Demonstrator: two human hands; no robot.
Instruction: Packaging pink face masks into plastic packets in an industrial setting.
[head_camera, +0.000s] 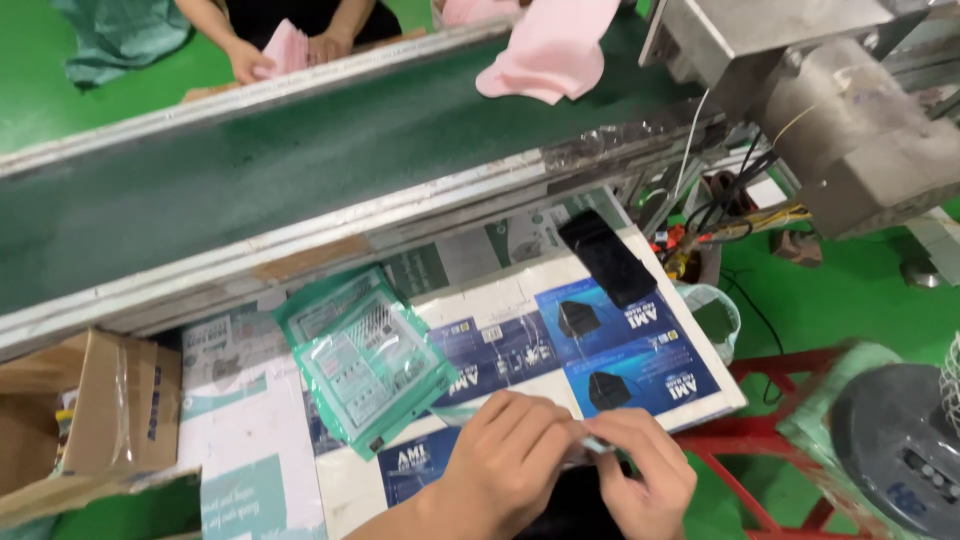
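Close to us, the left hand (505, 455) and right hand (640, 470) pinch one small pale strip (592, 443) between them at the table's (330, 490) near edge, its long side running left to right, each hand holding one end.

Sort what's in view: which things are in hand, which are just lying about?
In hand:
- left hand and right hand, pinching a small clear plastic piece
- stack of green-edged clear plastic pouches, nearest the hands

Lying about:
- black rectangular device
- brown cardboard box
- green conveyor belt
- pink cloth
- blue printed sheets
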